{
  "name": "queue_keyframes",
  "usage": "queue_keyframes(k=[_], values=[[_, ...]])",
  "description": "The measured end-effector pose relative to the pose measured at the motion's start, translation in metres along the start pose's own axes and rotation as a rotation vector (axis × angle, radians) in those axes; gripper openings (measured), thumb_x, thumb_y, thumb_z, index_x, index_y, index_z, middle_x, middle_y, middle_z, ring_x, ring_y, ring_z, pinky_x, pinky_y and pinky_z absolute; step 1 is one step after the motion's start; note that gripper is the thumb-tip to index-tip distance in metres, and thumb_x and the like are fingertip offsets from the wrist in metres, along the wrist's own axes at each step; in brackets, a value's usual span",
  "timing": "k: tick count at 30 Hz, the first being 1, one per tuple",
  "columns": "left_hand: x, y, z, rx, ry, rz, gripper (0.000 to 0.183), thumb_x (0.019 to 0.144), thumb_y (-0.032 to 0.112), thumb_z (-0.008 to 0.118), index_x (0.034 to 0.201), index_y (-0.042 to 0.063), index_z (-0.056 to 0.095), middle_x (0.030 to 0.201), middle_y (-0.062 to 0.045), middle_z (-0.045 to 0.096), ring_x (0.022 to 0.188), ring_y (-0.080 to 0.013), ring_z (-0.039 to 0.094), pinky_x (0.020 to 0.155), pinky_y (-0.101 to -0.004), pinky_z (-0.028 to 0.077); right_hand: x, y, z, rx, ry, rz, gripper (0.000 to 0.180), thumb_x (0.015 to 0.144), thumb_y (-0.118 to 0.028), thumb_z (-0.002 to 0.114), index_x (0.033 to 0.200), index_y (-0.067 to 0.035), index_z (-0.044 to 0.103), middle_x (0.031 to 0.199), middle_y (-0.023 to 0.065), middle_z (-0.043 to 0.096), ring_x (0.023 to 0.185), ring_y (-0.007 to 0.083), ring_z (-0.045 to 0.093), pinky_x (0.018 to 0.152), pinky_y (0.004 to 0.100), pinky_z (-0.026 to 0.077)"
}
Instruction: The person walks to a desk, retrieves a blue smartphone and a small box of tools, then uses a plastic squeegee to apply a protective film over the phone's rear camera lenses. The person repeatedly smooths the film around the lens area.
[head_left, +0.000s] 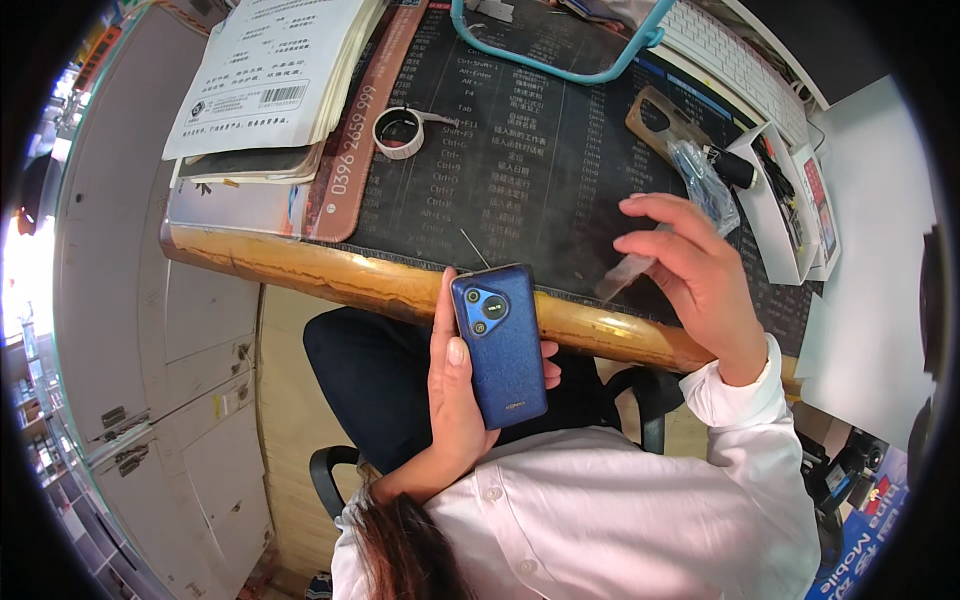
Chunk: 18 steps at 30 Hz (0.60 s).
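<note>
A blue Konka mobile phone (504, 360) lies back up in my left hand (457, 375), its round and triangular camera block toward the desk. A thin antenna or pin (475, 249) sticks out beyond the phone's top edge. My right hand (694, 270) is raised over the desk's front edge with its fingers bent and apart. A strip of clear plastic film (626, 276) shows by the thumb side of that hand; whether the fingers grip it cannot be told. Behind the hand lies a crumpled clear plastic bag (705, 184), next to a brown phone case (651, 124).
Stacked paper booklets (255, 75) lie at the back left, a white tape roll (398, 133) beside them. A blue-framed object (540, 67) stands at the back. At right are a keyboard (735, 67) and an open white box (772, 202) with cables. The wooden desk edge (330, 277) curves before me.
</note>
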<state>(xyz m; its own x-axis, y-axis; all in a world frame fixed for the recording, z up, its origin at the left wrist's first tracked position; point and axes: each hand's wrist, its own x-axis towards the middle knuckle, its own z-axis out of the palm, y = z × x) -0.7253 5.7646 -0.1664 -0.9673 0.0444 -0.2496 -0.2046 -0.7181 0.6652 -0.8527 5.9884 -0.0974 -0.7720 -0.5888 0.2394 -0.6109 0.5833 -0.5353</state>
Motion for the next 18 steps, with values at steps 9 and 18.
queue_keyframes(k=[9, 18], values=[[0.002, 0.0, 0.007, 0.034, 0.044, 0.02, 0.069, 0.11, 0.046, 0.031, 0.164, 0.021, -0.004, 0.116, -0.026, 0.064, 0.095, -0.0299, 0.072, 0.081, -0.0439, 0.064, 0.012, -0.019, 0.017, 0.103, -0.148, 0.043, 0.037, 0.088, -0.034, 0.076, 0.104, -0.01, 0.053, 0.085, 0.008, 0.067, 0.064, 0.0307, 0.065, 0.056, 0.0385, 0.049], [0.002, 0.0, 0.013, 0.049, 0.092, 0.035, 0.067, 0.11, 0.045, 0.03, 0.164, 0.021, -0.001, 0.122, -0.025, 0.062, 0.091, -0.0289, 0.072, 0.081, -0.0433, 0.064, 0.006, -0.013, 0.049, 0.036, 0.016, -0.348, 0.041, 0.085, -0.029, 0.079, 0.114, -0.006, 0.061, 0.075, 0.0065, 0.06, 0.057, 0.0237, 0.06, 0.05, 0.0343, 0.047]])
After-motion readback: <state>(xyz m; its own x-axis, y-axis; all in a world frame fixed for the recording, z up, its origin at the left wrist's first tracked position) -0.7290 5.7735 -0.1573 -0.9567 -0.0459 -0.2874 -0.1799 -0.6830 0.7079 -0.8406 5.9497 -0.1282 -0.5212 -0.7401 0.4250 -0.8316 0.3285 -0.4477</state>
